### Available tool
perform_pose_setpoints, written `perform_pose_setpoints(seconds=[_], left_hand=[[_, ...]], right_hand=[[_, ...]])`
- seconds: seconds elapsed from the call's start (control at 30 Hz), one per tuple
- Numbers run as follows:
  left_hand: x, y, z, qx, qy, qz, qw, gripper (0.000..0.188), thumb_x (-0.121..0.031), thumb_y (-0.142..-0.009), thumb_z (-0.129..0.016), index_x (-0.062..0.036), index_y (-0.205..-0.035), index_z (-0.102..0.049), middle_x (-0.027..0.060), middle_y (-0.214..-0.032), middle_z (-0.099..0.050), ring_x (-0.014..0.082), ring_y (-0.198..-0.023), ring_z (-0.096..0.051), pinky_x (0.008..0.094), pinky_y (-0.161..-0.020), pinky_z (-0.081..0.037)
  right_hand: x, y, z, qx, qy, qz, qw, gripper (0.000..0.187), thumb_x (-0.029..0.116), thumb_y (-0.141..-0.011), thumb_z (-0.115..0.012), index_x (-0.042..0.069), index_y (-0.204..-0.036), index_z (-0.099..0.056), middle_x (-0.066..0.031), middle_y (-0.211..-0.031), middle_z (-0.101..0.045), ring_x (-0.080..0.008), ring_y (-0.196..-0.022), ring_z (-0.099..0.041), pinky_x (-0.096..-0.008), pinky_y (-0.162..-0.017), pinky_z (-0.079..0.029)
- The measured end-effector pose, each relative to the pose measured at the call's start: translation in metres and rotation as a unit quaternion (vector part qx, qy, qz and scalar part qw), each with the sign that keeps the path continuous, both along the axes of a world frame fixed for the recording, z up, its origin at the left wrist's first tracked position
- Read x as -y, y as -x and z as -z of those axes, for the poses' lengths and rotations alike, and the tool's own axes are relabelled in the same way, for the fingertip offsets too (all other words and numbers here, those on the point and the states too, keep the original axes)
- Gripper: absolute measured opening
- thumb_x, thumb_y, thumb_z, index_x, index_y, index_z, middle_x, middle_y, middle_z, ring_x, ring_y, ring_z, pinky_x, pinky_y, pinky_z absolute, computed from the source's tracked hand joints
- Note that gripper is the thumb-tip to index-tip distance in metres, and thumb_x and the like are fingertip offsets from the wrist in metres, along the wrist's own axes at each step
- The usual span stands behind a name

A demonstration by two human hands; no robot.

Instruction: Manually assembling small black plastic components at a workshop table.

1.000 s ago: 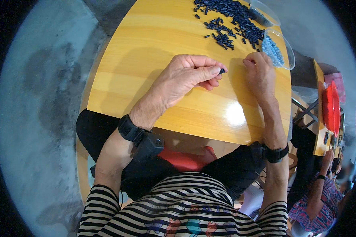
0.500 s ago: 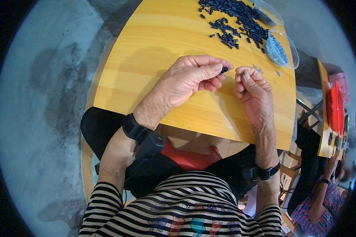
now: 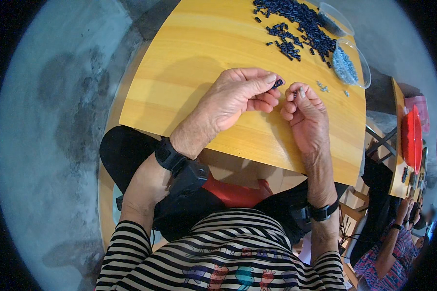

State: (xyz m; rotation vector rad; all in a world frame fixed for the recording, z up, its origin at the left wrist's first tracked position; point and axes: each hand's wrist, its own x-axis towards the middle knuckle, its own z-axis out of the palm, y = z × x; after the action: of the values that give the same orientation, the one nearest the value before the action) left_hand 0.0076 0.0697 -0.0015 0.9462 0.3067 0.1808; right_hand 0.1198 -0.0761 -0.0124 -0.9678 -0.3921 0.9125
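Note:
Between the thumb and fingers of my left hand (image 3: 240,94) is a small black plastic piece (image 3: 277,84), its end pointing toward my other hand. My right hand (image 3: 306,106) pinches a tiny ridged metal part, perhaps a screw or spring (image 3: 295,95), mostly covered by the fingertips. Both hands are raised over the near part of the yellow table, a short gap between them. A few small silvery parts (image 3: 322,87) lie on the table just beyond my right hand.
A heap of black plastic pieces (image 3: 306,24) spreads over the table's (image 3: 179,58) far side. Beside it stand a clear tub of small silvery parts (image 3: 345,65) and another clear tub (image 3: 335,22). At the right, a person (image 3: 388,252) sits by another table with a red basin (image 3: 411,138).
My right hand has shifted slightly left, closer to the black piece. The black piece has tilted a little in my left fingers. The view has shifted slightly.

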Motion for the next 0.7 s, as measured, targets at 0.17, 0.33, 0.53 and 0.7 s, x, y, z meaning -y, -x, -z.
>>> perform_pose_setpoints(seconds=[0.17,0.33,0.53,0.7], left_hand=[[0.005,0.0,0.005,0.001,-0.014,0.006,1.0,0.025,-0.023,-0.089,-0.059,-0.0009,-0.1,-0.063,0.0042,-0.081,-0.065,0.0087,-0.068,-0.061,0.0208,-0.063,-0.051],[0.01,0.001,0.006,-0.015,-0.048,-0.002,0.999,0.025,-0.022,-0.087,-0.061,0.0004,-0.098,-0.063,0.0059,-0.081,-0.065,0.0103,-0.068,-0.062,0.0215,-0.062,-0.052],[0.008,0.006,0.005,-0.028,-0.057,0.023,0.998,0.027,-0.022,-0.086,-0.063,0.0016,-0.098,-0.063,0.0072,-0.081,-0.065,0.0118,-0.068,-0.063,0.0221,-0.062,-0.053],[0.007,0.009,0.001,-0.03,-0.027,0.054,0.998,0.026,-0.021,-0.085,-0.063,0.0015,-0.098,-0.063,0.0075,-0.081,-0.065,0.0121,-0.069,-0.064,0.0219,-0.064,-0.053]], right_hand=[[0.001,0.003,0.002,0.049,0.009,0.009,0.999,0.014,0.017,-0.09,-0.056,0.005,-0.094,-0.06,0.0007,-0.08,-0.058,-0.0063,-0.062,-0.048,-0.0196,-0.057,-0.039],[-0.003,0.013,0.0,0.201,0.051,0.052,0.977,0.011,0.011,-0.088,-0.059,0.002,-0.094,-0.06,0.0011,-0.084,-0.06,-0.0047,-0.067,-0.049,-0.019,-0.061,-0.04],[-0.004,0.017,-0.001,0.295,0.082,0.084,0.948,0.009,0.008,-0.087,-0.06,0.001,-0.093,-0.06,0.0013,-0.082,-0.06,-0.0041,-0.068,-0.049,-0.0184,-0.063,-0.041],[-0.002,0.015,-0.005,0.228,0.096,0.051,0.968,0.009,0.01,-0.087,-0.061,0.002,-0.092,-0.061,0.0013,-0.08,-0.059,-0.005,-0.069,-0.051,-0.019,-0.063,-0.042]])
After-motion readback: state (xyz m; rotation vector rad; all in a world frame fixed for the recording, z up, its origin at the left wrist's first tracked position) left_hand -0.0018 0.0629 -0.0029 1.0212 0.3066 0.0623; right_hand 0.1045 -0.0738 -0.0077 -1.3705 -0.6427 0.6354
